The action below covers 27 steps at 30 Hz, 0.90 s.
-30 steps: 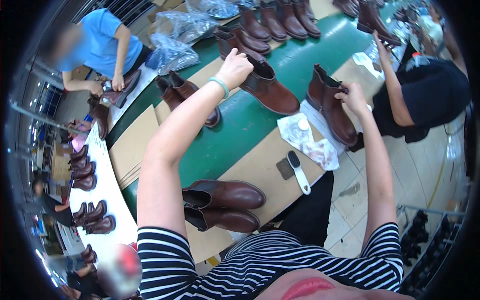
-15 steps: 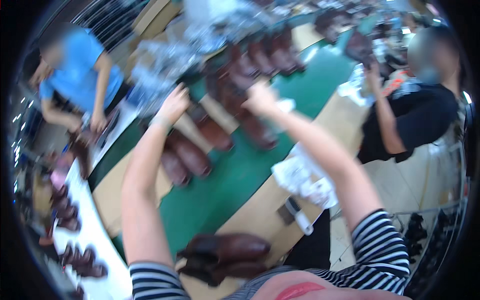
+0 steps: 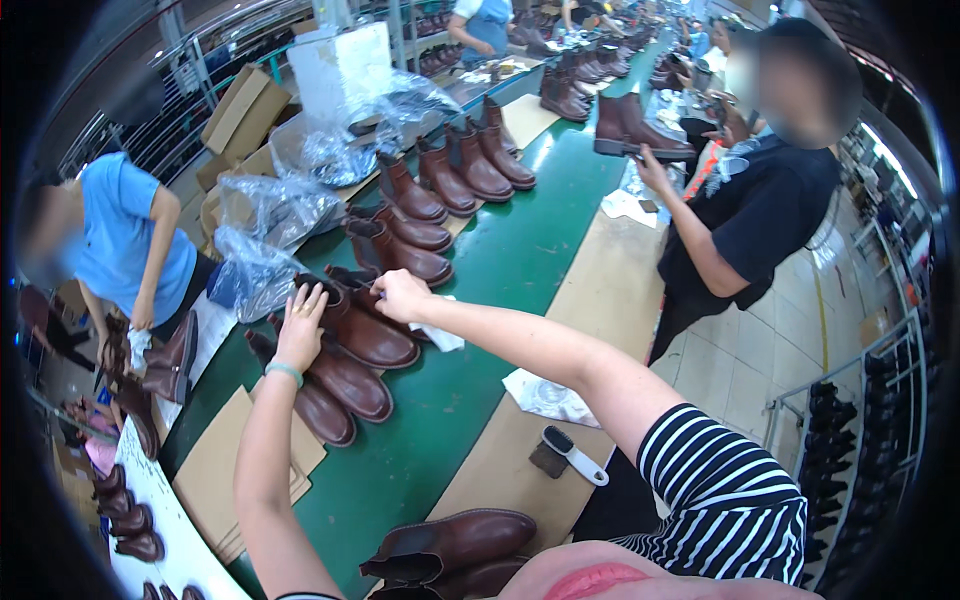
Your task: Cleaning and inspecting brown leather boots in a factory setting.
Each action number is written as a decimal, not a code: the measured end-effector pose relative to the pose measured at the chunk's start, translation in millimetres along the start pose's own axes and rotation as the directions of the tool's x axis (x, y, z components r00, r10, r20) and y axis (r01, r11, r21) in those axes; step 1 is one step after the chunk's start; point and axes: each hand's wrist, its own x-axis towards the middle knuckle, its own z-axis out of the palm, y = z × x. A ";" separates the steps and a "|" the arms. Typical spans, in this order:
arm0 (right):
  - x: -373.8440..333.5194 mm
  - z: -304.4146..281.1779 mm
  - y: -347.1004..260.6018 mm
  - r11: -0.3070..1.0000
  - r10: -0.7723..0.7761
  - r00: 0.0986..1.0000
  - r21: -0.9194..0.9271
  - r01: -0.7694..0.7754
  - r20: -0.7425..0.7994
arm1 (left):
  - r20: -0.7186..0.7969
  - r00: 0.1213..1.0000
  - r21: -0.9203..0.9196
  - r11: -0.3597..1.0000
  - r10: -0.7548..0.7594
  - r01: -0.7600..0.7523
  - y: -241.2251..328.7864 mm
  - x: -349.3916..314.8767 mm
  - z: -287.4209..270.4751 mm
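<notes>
Green table (image 3: 520, 260): boot (image 3: 372, 335) points diagonally lower right, left hand (image 3: 300, 328) perhaps touching.

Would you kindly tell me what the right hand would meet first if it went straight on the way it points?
Most likely a brown boot just before the right hand; depth and existing contact are unclear.
</notes>
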 end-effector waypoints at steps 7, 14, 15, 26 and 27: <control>-121.3 -81.6 -74.0 0.564 -0.007 0.928 0.768 -0.304 0.372 | 0.221 0.823 0.129 0.852 -0.524 0.508 32.8 -49.4 -47.6; -280.1 -58.4 -71.2 0.607 -0.137 0.868 0.733 -0.308 0.478 | 0.411 0.552 -0.044 0.589 -0.726 0.807 8.2 -78.5 -6.3; -298.8 -51.6 -60.8 0.655 -0.071 0.882 0.688 -0.312 0.467 | 0.346 0.546 -0.017 0.577 -0.763 0.817 18.2 -74.5 -8.5; -380.4 63.1 28.4 0.917 0.386 0.896 -0.191 -0.349 0.219 | 0.347 0.505 -0.019 0.533 -0.790 0.846 8.9 -32.5 -11.1; -382.7 67.7 26.8 0.922 0.373 0.902 -0.198 -0.334 0.215 | 0.334 0.480 -0.054 0.492 -0.811 0.869 2.4 -35.8 -2.2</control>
